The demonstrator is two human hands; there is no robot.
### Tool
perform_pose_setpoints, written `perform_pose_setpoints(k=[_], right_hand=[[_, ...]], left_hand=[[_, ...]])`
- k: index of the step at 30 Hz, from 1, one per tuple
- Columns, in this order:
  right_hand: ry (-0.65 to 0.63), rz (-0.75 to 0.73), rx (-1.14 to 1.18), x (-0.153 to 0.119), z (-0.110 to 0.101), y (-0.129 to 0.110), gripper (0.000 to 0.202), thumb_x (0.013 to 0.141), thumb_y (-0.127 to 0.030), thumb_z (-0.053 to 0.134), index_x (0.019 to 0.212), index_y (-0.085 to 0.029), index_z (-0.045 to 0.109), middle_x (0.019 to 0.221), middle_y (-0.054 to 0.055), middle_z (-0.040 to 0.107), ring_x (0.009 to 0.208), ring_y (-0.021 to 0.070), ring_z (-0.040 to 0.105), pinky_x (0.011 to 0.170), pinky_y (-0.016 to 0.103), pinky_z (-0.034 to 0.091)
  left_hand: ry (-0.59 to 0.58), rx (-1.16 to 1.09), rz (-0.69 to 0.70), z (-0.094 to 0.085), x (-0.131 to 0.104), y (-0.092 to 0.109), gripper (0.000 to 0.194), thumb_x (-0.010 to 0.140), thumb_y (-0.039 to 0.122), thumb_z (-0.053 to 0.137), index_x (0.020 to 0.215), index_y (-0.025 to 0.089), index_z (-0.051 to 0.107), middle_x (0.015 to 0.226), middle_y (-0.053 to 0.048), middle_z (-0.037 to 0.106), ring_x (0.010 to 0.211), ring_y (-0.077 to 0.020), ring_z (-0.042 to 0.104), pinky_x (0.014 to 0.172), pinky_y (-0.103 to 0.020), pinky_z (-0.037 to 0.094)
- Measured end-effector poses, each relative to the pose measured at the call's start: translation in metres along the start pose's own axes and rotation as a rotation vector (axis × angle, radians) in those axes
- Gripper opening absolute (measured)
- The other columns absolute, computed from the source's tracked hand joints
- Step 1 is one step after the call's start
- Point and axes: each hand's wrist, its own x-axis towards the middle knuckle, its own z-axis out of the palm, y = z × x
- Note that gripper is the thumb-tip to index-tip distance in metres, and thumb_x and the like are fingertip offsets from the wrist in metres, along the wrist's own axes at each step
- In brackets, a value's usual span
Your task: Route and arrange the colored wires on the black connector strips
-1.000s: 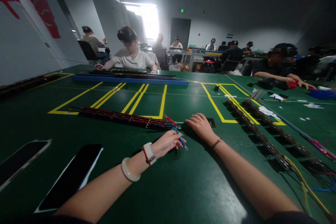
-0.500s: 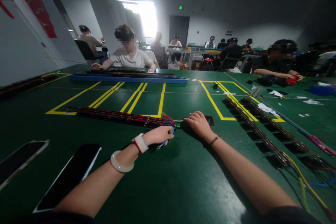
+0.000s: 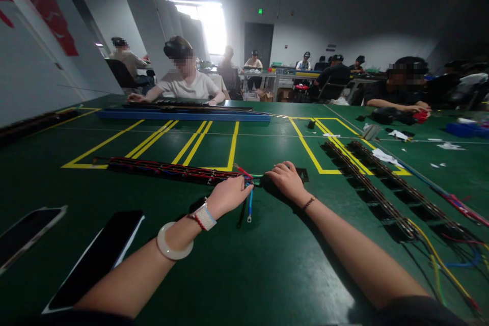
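A long dark wiring harness (image 3: 164, 169) with red and blue wires lies across the table before me. At its right end my left hand (image 3: 229, 197) is closed, thumb and fingertips on the wire bundle. A blue wire (image 3: 250, 204) with a ring terminal hangs from beneath those fingers toward me. Above them a short red wire (image 3: 241, 170) sticks up. My right hand (image 3: 286, 181) rests on the table with curled fingers on a green wire (image 3: 258, 177) running out of the harness; its fingertips are partly hidden. Behind it lies a flat black end piece (image 3: 303, 174).
Two phones (image 3: 97, 260) (image 3: 28, 234) lie at front left. Two more harnesses (image 3: 367, 188) (image 3: 405, 186) stretch along the right, with loose yellow and blue wires. Yellow tape marks the green table (image 3: 267, 265). A blue rail (image 3: 183, 116) lies before a person opposite.
My left hand has let the blue wire drop and moved slightly up onto the harness's wire end. The blue wire now points toward me. My right hand has stayed nearly in place.
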Motion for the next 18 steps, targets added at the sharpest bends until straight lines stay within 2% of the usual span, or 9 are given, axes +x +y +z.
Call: perform_pose_setpoints(k=[3, 5, 9, 12, 16, 18], right_hand=[[0.005, 0.008, 0.003, 0.0, -0.001, -0.001, 0.027, 0.093, -0.018, 0.045, 0.11, -0.024, 0.065, 0.097, 0.005, 0.064, 0.103, 0.0196, 0.049, 0.1, 0.039, 0.02], [0.004, 0.011, 0.008, 0.0, 0.001, -0.001, 0.027, 0.092, -0.017, 0.045, 0.11, -0.024, 0.064, 0.096, 0.006, 0.064, 0.103, 0.0196, 0.049, 0.1, 0.039, 0.02], [0.011, 0.017, 0.031, 0.0, 0.003, 0.001, 0.027, 0.093, -0.018, 0.043, 0.108, -0.024, 0.065, 0.097, 0.005, 0.064, 0.103, 0.0198, 0.049, 0.101, 0.04, 0.02], [0.071, 0.056, 0.149, 0.004, -0.004, -0.004, 0.029, 0.095, -0.023, 0.04, 0.113, -0.024, 0.062, 0.105, 0.006, 0.063, 0.105, 0.019, 0.05, 0.101, 0.04, 0.022], [0.168, 0.035, 0.453, 0.014, -0.029, -0.03, 0.039, 0.097, -0.028, 0.032, 0.133, -0.02, 0.045, 0.125, 0.01, 0.054, 0.116, 0.0179, 0.046, 0.099, 0.037, 0.029], [0.171, -0.033, 0.551, 0.019, -0.041, -0.046, 0.04, 0.097, -0.03, 0.034, 0.134, -0.019, 0.042, 0.126, 0.011, 0.054, 0.116, 0.0189, 0.047, 0.098, 0.037, 0.032]], left_hand=[[0.155, 0.06, -0.015, -0.001, -0.008, 0.01, 0.038, 0.09, 0.047, 0.039, 0.095, 0.012, 0.055, 0.087, -0.016, 0.061, 0.077, -0.027, 0.06, 0.065, -0.03, 0.039], [0.181, 0.023, -0.015, 0.0, -0.012, 0.016, 0.038, 0.089, 0.045, 0.043, 0.101, 0.01, 0.054, 0.091, -0.018, 0.06, 0.083, -0.0288, 0.061, 0.07, -0.032, 0.041], [0.185, -0.097, 0.004, 0.006, -0.015, 0.019, 0.035, 0.088, 0.04, 0.047, 0.106, 0.011, 0.052, 0.097, -0.018, 0.059, 0.089, -0.0282, 0.06, 0.077, -0.032, 0.041], [0.16, -0.098, 0.023, 0.013, -0.013, 0.017, 0.034, 0.089, 0.035, 0.046, 0.112, 0.011, 0.05, 0.099, -0.019, 0.058, 0.088, -0.0286, 0.061, 0.077, -0.033, 0.042], [0.154, -0.135, 0.076, 0.026, -0.01, 0.013, 0.039, 0.089, 0.031, 0.043, 0.124, 0.013, 0.047, 0.102, -0.019, 0.058, 0.086, -0.0292, 0.061, 0.078, -0.035, 0.042], [0.148, -0.205, 0.084, 0.03, -0.008, 0.01, 0.036, 0.089, 0.029, 0.043, 0.12, 0.013, 0.052, 0.105, -0.02, 0.057, 0.089, -0.0288, 0.06, 0.082, -0.035, 0.041]])
